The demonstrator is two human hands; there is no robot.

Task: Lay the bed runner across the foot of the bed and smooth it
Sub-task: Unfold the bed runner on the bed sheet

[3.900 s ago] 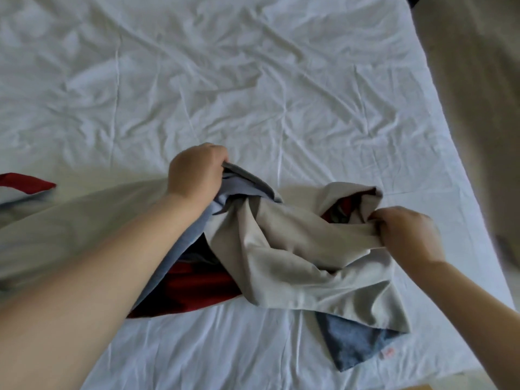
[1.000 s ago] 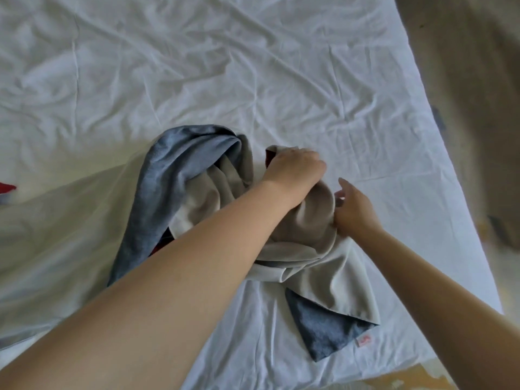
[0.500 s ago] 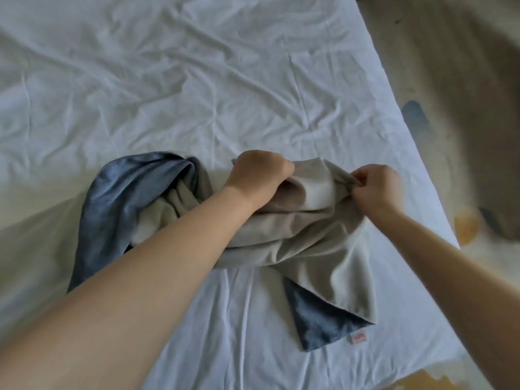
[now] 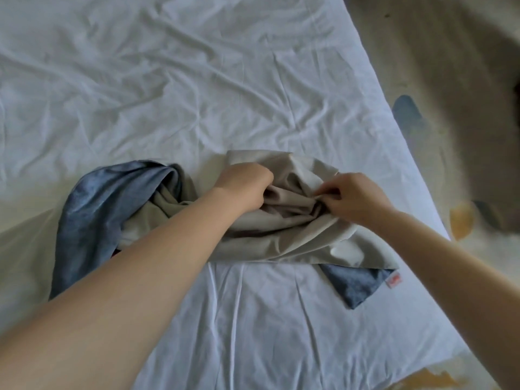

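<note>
We cannot see the fingertips of our left hand [image 4: 242, 187]. They curl down into the runner [image 4: 281, 237], and the cloth hides them. Some fingertips of our right hand [image 4: 357, 198] are tucked into a fold too. Our left arm [image 4: 140, 263] lies over the middle of the runner, so that part is hidden. At 9 o'clock a pale stretch of the runner goes off the picture's edge, and we cannot see its end. The little tag [image 4: 394, 282] on the blue corner at 4 o'clock is too small to read. The sheet [image 4: 197, 80] is cut off at 12 and 9 o'clock. The floor [image 4: 450, 80] at 2 o'clock is blurry, and we cannot tell what its blue and yellow spots are.
</note>
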